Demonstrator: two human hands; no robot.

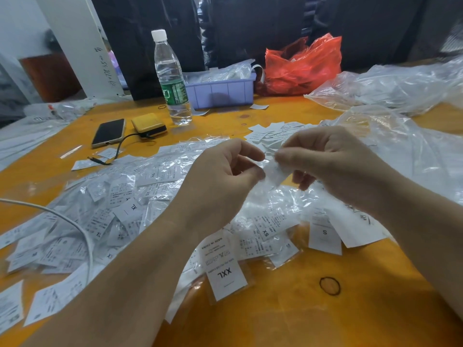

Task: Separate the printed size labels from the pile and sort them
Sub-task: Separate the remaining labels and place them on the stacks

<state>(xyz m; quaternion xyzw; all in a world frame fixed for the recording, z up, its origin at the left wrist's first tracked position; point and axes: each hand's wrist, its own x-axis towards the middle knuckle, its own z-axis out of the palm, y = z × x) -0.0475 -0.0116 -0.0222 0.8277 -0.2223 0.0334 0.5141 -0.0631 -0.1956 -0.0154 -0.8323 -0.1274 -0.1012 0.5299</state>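
Note:
A wide pile of white printed size labels (105, 216), many in clear plastic sleeves, covers the orange table (313, 309). Both hands are raised over its middle. My left hand (223, 176) and my right hand (333, 159) pinch the two ends of one small white label (275, 171) held between them; its print is blurred. Labels marked XXL (226, 276), XS (269, 229) and S (325, 234) lie near the front edge of the pile. A smaller group of loose labels (273, 134) lies beyond the hands.
A water bottle (171, 78), a phone (109, 132) and a yellow power bank (149, 125) with a cable stand at the back left. A purple bin (220, 92), a red plastic bag (303, 66) and clear plastic bags (390, 88) sit behind. A rubber band (330, 285) lies in front.

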